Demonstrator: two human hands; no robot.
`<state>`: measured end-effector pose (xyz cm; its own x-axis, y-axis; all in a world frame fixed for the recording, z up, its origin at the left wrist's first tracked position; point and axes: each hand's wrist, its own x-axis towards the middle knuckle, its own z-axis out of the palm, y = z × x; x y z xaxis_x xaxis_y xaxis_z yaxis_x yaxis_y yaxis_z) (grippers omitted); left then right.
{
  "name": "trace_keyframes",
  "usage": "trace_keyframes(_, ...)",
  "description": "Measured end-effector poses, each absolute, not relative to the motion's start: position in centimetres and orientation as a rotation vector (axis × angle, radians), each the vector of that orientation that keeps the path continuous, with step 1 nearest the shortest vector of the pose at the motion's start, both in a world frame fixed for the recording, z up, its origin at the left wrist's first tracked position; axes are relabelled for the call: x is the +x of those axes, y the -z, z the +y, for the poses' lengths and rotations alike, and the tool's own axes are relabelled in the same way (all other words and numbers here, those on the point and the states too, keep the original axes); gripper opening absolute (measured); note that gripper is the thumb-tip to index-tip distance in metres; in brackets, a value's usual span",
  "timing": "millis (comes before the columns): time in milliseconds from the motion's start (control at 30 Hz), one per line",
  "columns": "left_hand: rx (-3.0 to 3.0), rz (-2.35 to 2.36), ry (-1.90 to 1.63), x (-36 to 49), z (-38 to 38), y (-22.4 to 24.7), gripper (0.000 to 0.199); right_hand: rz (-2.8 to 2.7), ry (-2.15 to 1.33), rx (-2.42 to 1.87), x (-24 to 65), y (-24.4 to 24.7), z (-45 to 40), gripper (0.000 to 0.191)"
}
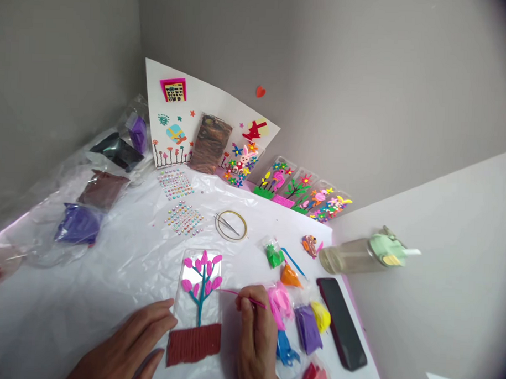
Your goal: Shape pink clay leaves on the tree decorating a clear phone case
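Note:
A clear phone case (212, 315) lies flat on the white plastic sheet. It bears a clay plant with a teal stem (201, 298), several pink leaf-shaped buds (217, 282) and a ribbed brown block of clay (194, 344) at its base. My left hand (137, 340) rests at the case's left edge, fingers stretched out and holding nothing. On the other side, my right hand (254, 330) is closed around a thin pink clay modelling tool (229, 291). The tool's tip points left, close to the right edge of the case near the lower buds.
Soft clay packs lie right of my hand, including pink (279, 301), purple (308, 328) and orange (290, 276). Beyond them are a black phone (343, 325) and a bottle (350, 256). Tweezers (229, 224) lie inside a bangle (246, 229). Decorated cases (278, 176) lean at the back.

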<state>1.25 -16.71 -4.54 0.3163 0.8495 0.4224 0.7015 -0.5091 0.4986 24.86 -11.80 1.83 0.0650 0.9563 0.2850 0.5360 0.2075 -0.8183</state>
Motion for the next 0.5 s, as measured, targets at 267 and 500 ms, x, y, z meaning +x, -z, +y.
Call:
trace_keyframes(267,2.397,1.407,-0.941,1.18,-16.95,4.49,0.039,-1.654,-0.559,-1.400,25.07,-1.39,-11.62,0.022)
trace_keyframes(500,2.372,1.418,-0.935,1.44,-16.77,4.51,0.040,-1.647,-0.560,-1.442,24.94,-1.67,-11.45,0.023)
